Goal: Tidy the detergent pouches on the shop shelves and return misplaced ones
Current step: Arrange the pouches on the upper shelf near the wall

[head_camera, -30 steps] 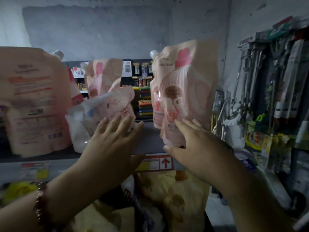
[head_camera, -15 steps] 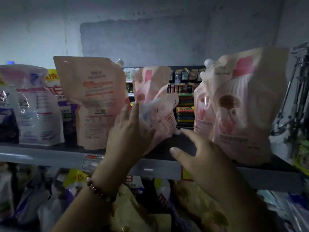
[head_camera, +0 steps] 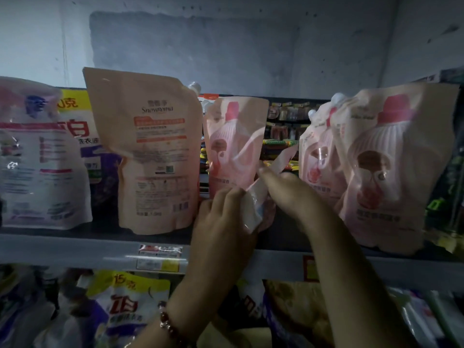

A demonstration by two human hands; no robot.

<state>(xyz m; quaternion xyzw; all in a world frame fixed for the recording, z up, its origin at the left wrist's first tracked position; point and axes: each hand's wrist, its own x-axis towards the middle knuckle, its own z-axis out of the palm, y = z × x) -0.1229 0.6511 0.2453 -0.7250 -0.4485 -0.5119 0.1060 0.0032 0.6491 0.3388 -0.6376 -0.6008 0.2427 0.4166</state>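
Note:
A small pink-and-white detergent pouch [head_camera: 257, 205] leans tilted on the upper shelf, between a standing pink pouch [head_camera: 236, 141] and two larger pink pouches [head_camera: 396, 159] on the right. My left hand [head_camera: 223, 222] grips its lower white corner with curled fingers. My right hand [head_camera: 288, 189] holds its upper part from the right, one finger lying along its edge. A peach pouch [head_camera: 155, 151] stands to the left with its back label facing out.
A white and purple pouch [head_camera: 37, 151] stands at the far left. The grey shelf edge [head_camera: 75, 249] carries price tags. Purple and yellow bags [head_camera: 125, 305] fill the lower shelf. Behind the pouches another aisle's goods show through.
My right hand left the large pink pouch on the right and came across to the small tilted pouch. My left hand closed on that pouch's lower corner. The view swung left.

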